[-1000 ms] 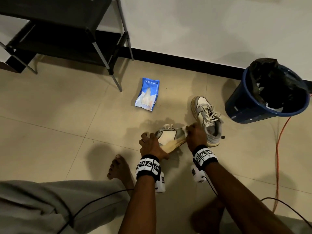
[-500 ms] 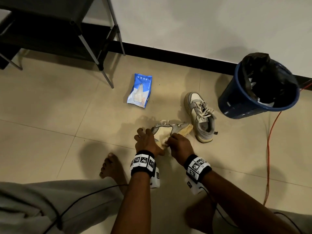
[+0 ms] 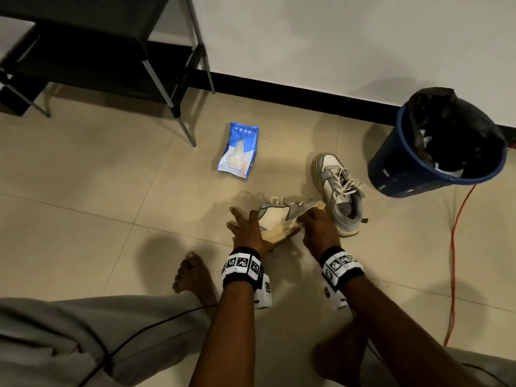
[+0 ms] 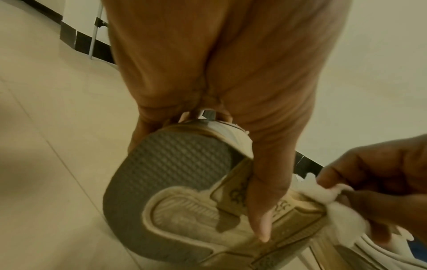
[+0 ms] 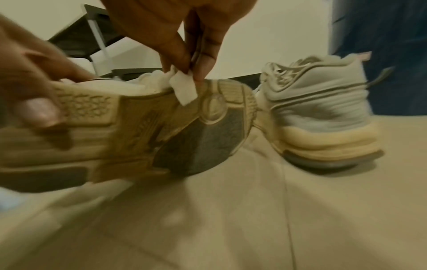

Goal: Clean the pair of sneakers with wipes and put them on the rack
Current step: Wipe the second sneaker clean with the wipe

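Observation:
A grey and cream sneaker (image 3: 282, 216) is tipped on its side just above the floor, sole toward me. My left hand (image 3: 247, 233) grips its heel end, with the thumb (image 4: 265, 201) lying across the worn sole (image 4: 175, 182). My right hand (image 3: 318, 230) pinches a crumpled white wipe (image 5: 182, 89) against the sole's edge near the toe end; the wipe (image 4: 323, 193) also shows in the left wrist view. The second sneaker (image 3: 339, 191) stands upright on the floor just right of the held one. The black shoe rack (image 3: 92, 51) stands at the upper left against the wall.
A blue pack of wipes (image 3: 238, 150) lies open on the tiles between the rack and the sneakers. A blue bin (image 3: 391, 163) lined with a black bag stands at the right by the wall. An orange cable (image 3: 453, 247) runs down the right. My bare feet and grey trousers fill the bottom.
My right hand rubbed the wipe from the toe back to the middle of the sneaker and then toward the toe again. My left hand kept hold; its fingers spread wider.

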